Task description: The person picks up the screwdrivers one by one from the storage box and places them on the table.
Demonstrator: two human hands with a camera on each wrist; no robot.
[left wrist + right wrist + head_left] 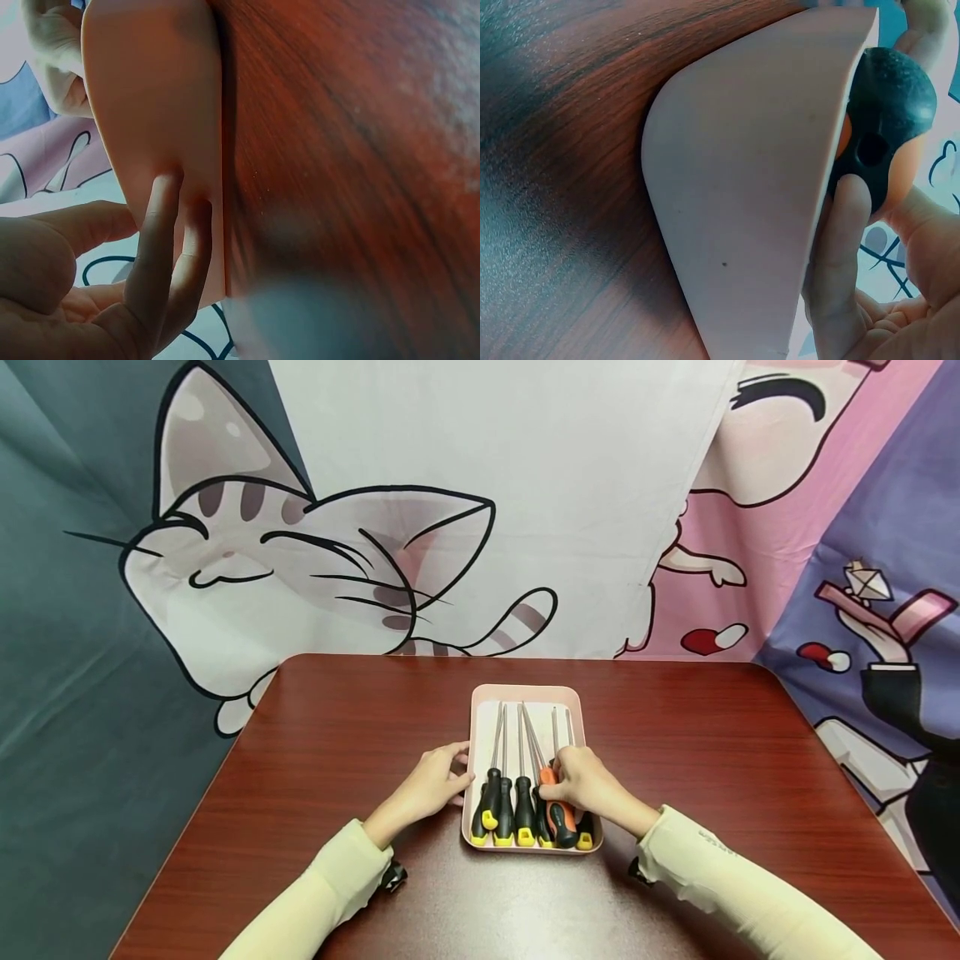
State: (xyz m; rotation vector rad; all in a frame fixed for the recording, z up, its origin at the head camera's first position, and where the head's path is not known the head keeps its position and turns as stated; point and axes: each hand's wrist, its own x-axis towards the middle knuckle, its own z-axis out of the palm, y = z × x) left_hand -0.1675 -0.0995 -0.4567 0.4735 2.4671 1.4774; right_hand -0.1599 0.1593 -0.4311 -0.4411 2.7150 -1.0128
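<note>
A shallow pink tray (525,691) lies on the table with several screwdrivers in it, shafts toward the far end. My right hand (585,779) reaches over the tray's right side and grips an orange-and-black screwdriver (561,825) by its handle. In the right wrist view, the black butt of that screwdriver (900,86) shows just above the tray wall (735,165), a fingertip against it. On the left side, my left hand (433,781) touches the tray's outer wall with its fingertips (166,184), the thumb by the rim. Black-and-yellow screwdrivers (524,814) lie side by side left of the orange one.
The reddish-brown wooden table (360,718) extends around the tray on all sides. Behind its far edge hangs a cloth backdrop (585,510) printed with a cartoon cat and other figures. At the far right edge is a dark shape (937,818).
</note>
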